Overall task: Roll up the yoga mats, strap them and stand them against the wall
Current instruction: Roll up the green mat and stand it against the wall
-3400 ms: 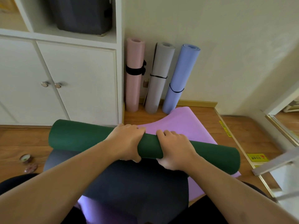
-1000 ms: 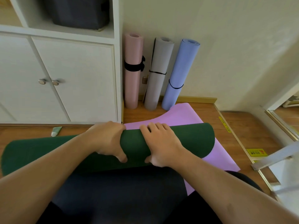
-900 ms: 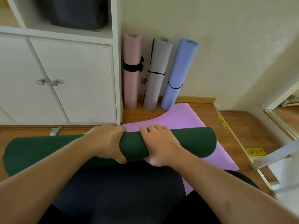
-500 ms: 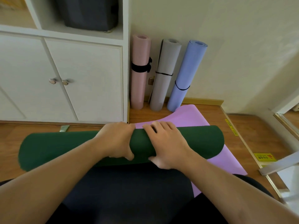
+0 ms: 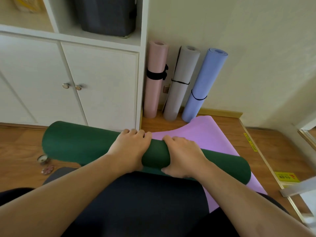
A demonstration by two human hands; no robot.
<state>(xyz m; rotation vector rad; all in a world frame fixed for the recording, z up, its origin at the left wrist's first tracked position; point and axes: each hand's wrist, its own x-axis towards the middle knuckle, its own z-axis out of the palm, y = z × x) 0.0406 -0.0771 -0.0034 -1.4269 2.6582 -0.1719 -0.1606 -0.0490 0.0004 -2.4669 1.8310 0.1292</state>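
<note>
A dark green yoga mat [image 5: 85, 144], rolled into a thick tube, is held across the middle of the view, lying slantwise from upper left to lower right. It is grasped near its middle by both hands, set close beside each other but not touching. The left hand [image 5: 127, 150] is laid over the top of the roll, its fingers curled over the far side and its thumb hidden beneath. The right hand [image 5: 183, 155] is wrapped round the roll in the same way, fingers over the far edge and the thumb tucked against the near underside. Both grips are closed firmly on the roll.

The unrolled part of the same mat, dark grey [image 5: 145, 202] on this face, is spread towards the viewer beneath the forearms. A lilac yoga mat [image 5: 213, 139] is seen flat on the wooden floor [image 5: 20, 151] under and beyond the roll's right end, its far edge curled slightly.

Against the wall [image 5: 239, 40] three rolled mats are stood upright, just beside one another: a pink one [image 5: 154, 93] bound with a wide black strap [image 5: 156, 75], a grey one [image 5: 181, 93] and a blue one [image 5: 203, 79], each tied with a thin black cord. A white cabinet [image 5: 102, 79] with two round knobs is placed to their left, with a dark bin [image 5: 106, 14] on the open shelf above. Two small round objects [image 5: 43, 159] are left on the floor by the roll's left end.
</note>
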